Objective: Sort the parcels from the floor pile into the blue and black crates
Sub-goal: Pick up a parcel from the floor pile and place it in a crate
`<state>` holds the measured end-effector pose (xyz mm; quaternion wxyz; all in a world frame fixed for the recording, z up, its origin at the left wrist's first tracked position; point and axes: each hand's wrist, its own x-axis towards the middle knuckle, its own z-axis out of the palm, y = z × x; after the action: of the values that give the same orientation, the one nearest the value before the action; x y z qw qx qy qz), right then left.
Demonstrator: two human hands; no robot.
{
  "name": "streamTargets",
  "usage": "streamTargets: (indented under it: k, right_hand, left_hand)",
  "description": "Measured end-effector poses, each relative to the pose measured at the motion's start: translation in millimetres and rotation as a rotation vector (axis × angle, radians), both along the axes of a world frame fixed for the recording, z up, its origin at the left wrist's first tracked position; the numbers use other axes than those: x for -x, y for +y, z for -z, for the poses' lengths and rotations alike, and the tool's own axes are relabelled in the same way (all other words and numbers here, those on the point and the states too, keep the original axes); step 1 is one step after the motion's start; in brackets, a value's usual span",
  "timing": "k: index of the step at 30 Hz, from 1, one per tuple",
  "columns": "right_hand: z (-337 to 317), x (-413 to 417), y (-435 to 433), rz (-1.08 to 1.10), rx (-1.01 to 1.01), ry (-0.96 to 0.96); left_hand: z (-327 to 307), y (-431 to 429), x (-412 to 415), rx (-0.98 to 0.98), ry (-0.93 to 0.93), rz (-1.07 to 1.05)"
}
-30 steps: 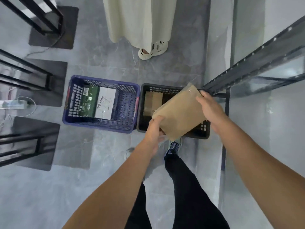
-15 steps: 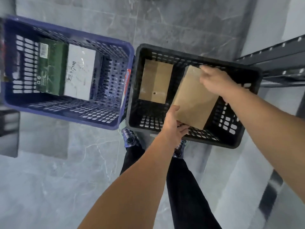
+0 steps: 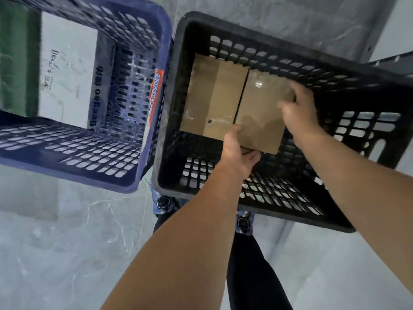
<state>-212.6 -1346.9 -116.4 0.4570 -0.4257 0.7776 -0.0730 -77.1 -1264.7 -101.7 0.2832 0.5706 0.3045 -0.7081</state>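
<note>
- Both my arms reach down into the black crate [image 3: 176, 90], which sits on the grey floor [image 3: 55, 253] directly in front of my feet.
- My left hand [image 3: 238, 153] grips the near left corner of a flat brown parcel [image 3: 261, 121]; thumb on top, fingers curled under the edge.
- My right hand [image 3: 297, 108] is clamped on the far right corner of the same parcel, fingers bent over its top edge.
- The parcel is inside the crate walls, lying nearly level. I cannot tell whether its underside touches the crate bottom.
- A second brown parcel [image 3: 210, 97] lies flat on the crate bottom, on the left side. The one I hold is just beside it, long edges side by side, a thin dark seam between them.
- Glossy tape patch shows on the held parcel near its far edge; a small dark hole shows on the other one near its near edge.
- The blue crate [image 3: 143, 135] stands to the left, its wall touching or nearly touching the black crate's left wall.
- Inside the blue crate: a white box [image 3: 69, 70] with handwriting on top, and a green parcel [image 3: 17, 59] beside it at the frame's left edge, blurred.
- My dark trouser legs and shoes [image 3: 164, 203] show below the crates' near rims.
</note>
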Motion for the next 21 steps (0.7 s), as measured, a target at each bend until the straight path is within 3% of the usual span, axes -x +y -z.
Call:
streamTargets:
  k: [4, 21]
  right_hand:
    - [8.2, 2.9, 18.9, 0.455, -0.125, -0.205]
    - [21.0, -25.6, 35.5, 0.864, -0.086, -0.360]
  left_hand:
    - [13.5, 6.0, -2.6, -0.003, 0.011, -0.071]
    - [23.9, 13.1, 4.3, 0.030, 0.019, -0.339]
